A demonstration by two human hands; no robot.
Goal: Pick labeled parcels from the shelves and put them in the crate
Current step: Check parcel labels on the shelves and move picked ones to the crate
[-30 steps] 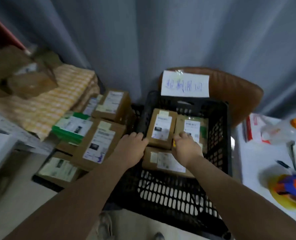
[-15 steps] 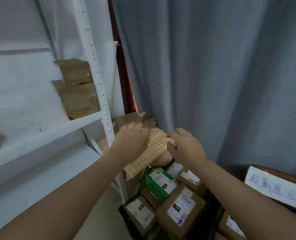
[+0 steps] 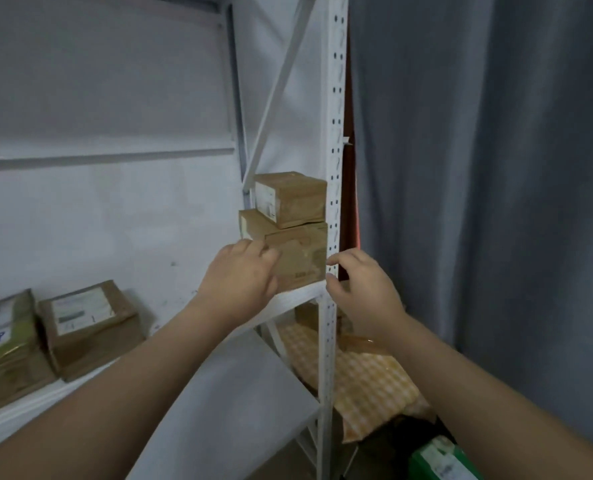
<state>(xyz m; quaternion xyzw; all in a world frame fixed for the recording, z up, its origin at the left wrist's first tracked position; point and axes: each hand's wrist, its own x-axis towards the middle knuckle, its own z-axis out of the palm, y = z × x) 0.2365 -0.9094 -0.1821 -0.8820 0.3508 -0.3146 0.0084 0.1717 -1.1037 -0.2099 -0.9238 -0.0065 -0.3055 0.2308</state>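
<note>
Cardboard parcels, four in all, sit on one white metal shelf (image 3: 298, 296). At far left, a greenish-wrapped parcel (image 3: 2, 344) touches a brown labeled parcel (image 3: 87, 323). Further right, against the perforated upright (image 3: 335, 168), two more form a stack: a small box (image 3: 291, 197) with a white label rests on a larger box (image 3: 288, 251). A person's left hand (image 3: 241, 275) covers the larger box's front-left corner, fingers curled, its grip seemingly touching the cardboard but not clearly closed on it. The right hand (image 3: 364, 292) hovers just beside the upright, grip released and holding nothing. Below right lie a yellow checkered bundle (image 3: 368, 379) and one green box (image 3: 440, 459). The crate is out of view.
</note>
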